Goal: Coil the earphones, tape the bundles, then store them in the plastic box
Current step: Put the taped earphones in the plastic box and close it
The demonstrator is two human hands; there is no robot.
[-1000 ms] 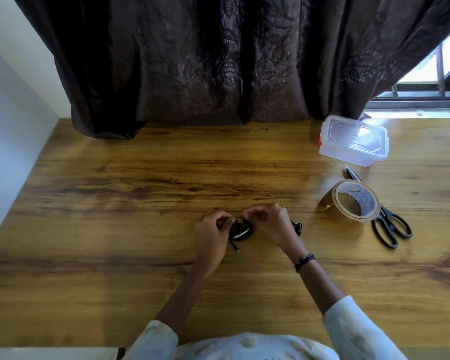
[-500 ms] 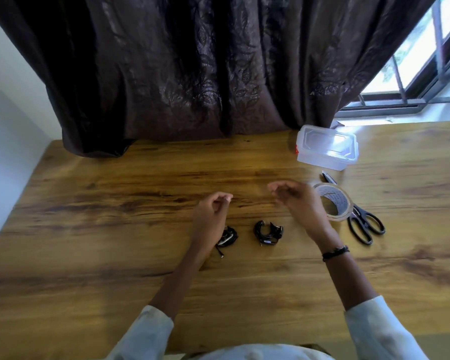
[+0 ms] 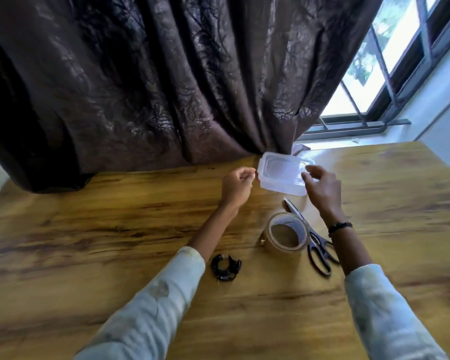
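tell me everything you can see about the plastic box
The plastic box is small, rectangular and translucent white with rounded corners, and its lid looks shut. It sits flat at the far edge of the wooden table, just in front of the dark curtain. The right hand has its fingers on the box's right end; the left hand is at its left end, contact unclear.

Both hands (image 3: 278, 185) at plastic box (image 3: 281, 175); coiled earphones (image 3: 226, 267) near.
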